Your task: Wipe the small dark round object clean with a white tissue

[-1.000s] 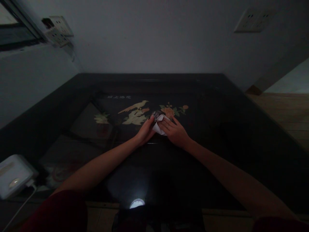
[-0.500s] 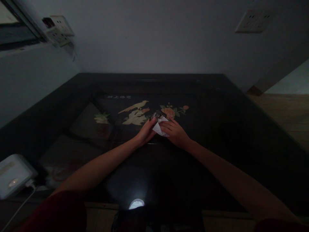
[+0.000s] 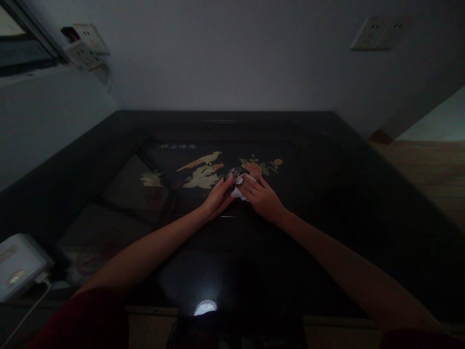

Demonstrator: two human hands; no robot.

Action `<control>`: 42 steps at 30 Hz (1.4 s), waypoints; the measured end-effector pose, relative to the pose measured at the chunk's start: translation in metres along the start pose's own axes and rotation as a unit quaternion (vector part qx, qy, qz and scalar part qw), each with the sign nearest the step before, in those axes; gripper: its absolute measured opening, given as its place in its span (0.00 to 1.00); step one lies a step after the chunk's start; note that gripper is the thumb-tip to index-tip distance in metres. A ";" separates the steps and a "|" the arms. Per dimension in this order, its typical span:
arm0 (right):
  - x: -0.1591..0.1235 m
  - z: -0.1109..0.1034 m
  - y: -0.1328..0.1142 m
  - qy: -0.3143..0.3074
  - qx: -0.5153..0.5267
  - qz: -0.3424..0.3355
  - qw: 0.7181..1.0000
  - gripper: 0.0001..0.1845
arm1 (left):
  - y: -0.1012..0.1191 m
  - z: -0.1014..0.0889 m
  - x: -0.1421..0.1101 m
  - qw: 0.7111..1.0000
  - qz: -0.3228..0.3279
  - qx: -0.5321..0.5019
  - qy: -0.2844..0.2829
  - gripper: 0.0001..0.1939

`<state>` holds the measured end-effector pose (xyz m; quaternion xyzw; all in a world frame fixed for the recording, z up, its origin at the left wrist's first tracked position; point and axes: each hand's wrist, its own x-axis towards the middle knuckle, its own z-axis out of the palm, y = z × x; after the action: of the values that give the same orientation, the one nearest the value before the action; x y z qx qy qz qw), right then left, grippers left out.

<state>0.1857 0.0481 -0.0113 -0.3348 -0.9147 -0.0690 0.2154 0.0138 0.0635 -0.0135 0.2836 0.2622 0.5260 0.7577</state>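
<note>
My left hand [image 3: 219,198] is closed on a small dark, shiny rounded object [image 3: 235,172] that looks like glass; its exact kind is too dim to make out. A crumpled white tissue [image 3: 238,193] is pressed to the near right side of that object. My right hand [image 3: 264,199] lies over the tissue with its fingers bent, holding it against the object. The fingers partly hide both things. Both hands are above the middle of a glossy black table [image 3: 232,242], in front of its inlaid bird and flower picture [image 3: 207,169].
A white box-shaped device [image 3: 23,264] with a cable stands at the table's left edge. Behind the table is a pale wall with a double socket [image 3: 379,34] at right and more sockets [image 3: 85,46] at left. Wooden floor [image 3: 428,169] shows at right.
The tissue has been bunched up and pushed closer to the dark object; its hanging corner is now tucked in. My right hand's fingers have shifted slightly up and left.
</note>
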 end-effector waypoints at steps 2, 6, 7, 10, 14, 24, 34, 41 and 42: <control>-0.001 0.004 0.000 0.002 0.044 -0.002 0.999 0.24 | 0.000 0.000 -0.001 1.000 0.002 0.008 0.006 0.13; -0.004 0.008 0.001 -0.001 0.170 0.009 0.985 0.25 | 0.005 0.003 -0.006 0.999 -0.015 0.036 0.016 0.13; -0.004 0.009 0.001 -0.001 0.191 0.013 0.982 0.26 | 0.006 0.004 -0.007 0.999 -0.017 0.038 0.017 0.14; -0.005 0.010 0.001 -0.002 0.204 0.010 0.979 0.28 | 0.007 0.005 -0.008 0.999 -0.017 0.036 0.012 0.14; -0.004 0.010 0.004 -0.008 0.136 -0.011 0.991 0.28 | 0.004 0.004 -0.004 1.000 -0.010 0.012 0.016 0.12; 0.001 -0.008 0.002 -0.008 -0.039 -0.005 0.999 0.21 | 0.004 0.005 -0.004 1.000 -0.018 -0.010 0.011 0.11; -0.002 0.003 -0.003 -0.007 0.228 0.023 0.973 0.27 | 0.007 0.008 -0.005 1.000 -0.008 0.001 0.020 0.07; -0.001 0.007 -0.001 -0.013 0.238 0.000 0.971 0.28 | 0.007 0.006 -0.003 1.000 -0.007 -0.005 0.019 0.10; -0.001 0.008 0.002 -0.015 0.211 -0.010 0.977 0.28 | 0.007 0.005 -0.002 1.000 -0.006 -0.007 0.022 0.10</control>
<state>0.1850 0.0507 -0.0189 -0.2735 -0.9151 0.1287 0.2668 0.0123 0.0623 -0.0050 0.2653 0.2772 0.5289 0.7570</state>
